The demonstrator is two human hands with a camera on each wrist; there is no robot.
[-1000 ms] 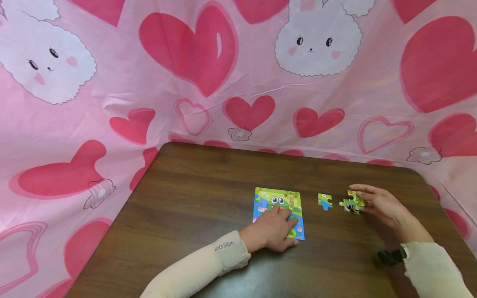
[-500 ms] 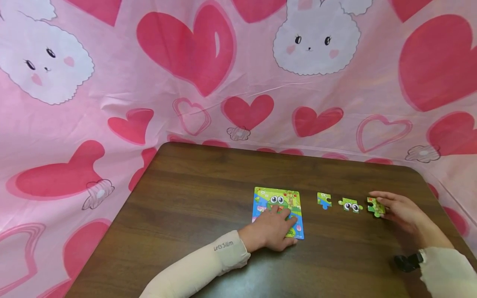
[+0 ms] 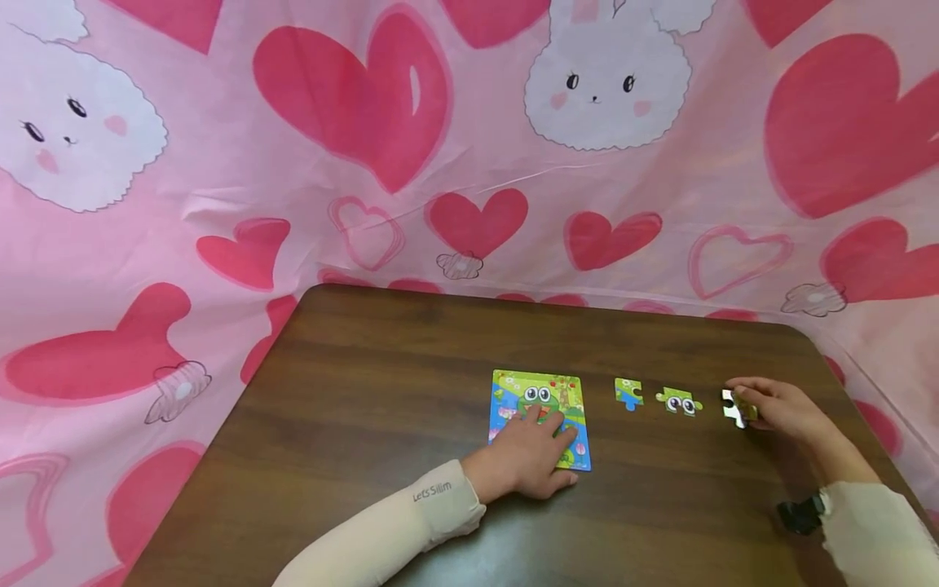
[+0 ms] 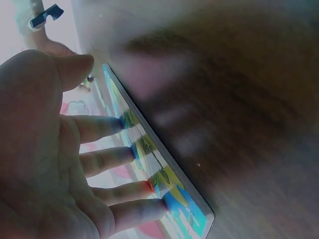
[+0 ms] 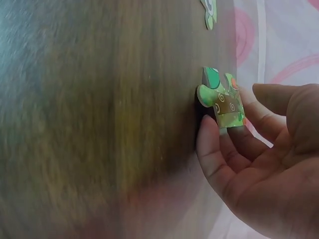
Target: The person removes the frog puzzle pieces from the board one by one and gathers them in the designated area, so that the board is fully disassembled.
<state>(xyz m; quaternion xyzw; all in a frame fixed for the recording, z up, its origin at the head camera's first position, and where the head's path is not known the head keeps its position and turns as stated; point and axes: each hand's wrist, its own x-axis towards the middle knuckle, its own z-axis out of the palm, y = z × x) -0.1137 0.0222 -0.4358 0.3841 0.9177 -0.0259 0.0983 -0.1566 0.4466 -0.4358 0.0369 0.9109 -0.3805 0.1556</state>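
Observation:
My left hand rests with spread fingers on a square frog picture puzzle; in the left wrist view its fingertips touch the board along one side. At the right, my right hand holds a jigsaw piece by its right side. That piece catches white glare in the head view. In the right wrist view it is a tilted green jigsaw piece with a brown swirled trunk, fingers curled behind and beneath it and the thumb tip standing off.
Left of the right hand lie two loose pieces: a frog-eyes piece and a green-and-blue piece. They form a row between the puzzle and the right hand. The brown table meets a pink heart-print cloth behind.
My right hand has moved right, leaving the frog-eyes piece lying on the table. The trunk piece, green-faced half a second ago, now shows glare and tilt. The left hand stays on the puzzle.

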